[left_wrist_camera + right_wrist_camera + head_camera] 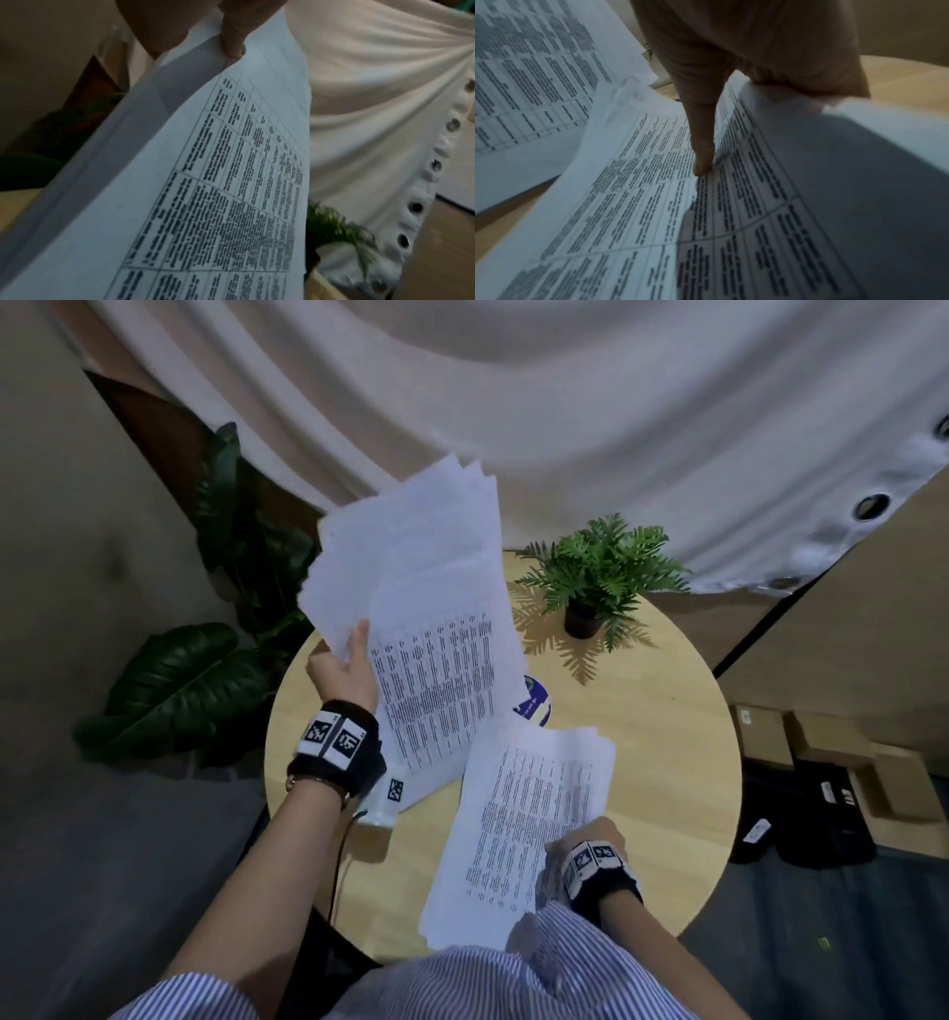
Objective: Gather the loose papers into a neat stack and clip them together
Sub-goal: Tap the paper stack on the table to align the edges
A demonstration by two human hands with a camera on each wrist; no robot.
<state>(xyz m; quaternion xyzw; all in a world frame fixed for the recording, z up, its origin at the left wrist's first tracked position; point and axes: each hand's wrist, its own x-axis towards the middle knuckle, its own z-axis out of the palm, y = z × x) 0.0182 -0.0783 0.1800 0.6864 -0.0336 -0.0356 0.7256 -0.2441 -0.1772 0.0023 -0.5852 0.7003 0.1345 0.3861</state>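
Observation:
My left hand (345, 660) grips a thick, uneven bundle of printed papers (421, 588) by its left edge and holds it up above the round wooden table (667, 721). In the left wrist view the thumb (232, 40) pinches the top sheet of that bundle (205, 182). My right hand (585, 845) holds a second, smaller bundle of printed sheets (524, 814) low over the table's near edge. The right wrist view shows its thumb (702, 142) lying on the top page (654, 203) with fingers curled under the edge. No clip is visible.
A small potted fern (601, 577) stands at the back of the table. A blue-and-white round object (534, 706) peeks out beside the lifted papers. Large dark leaves (190, 685) are left of the table, boxes (821, 762) on the floor right, a curtain (565, 403) behind.

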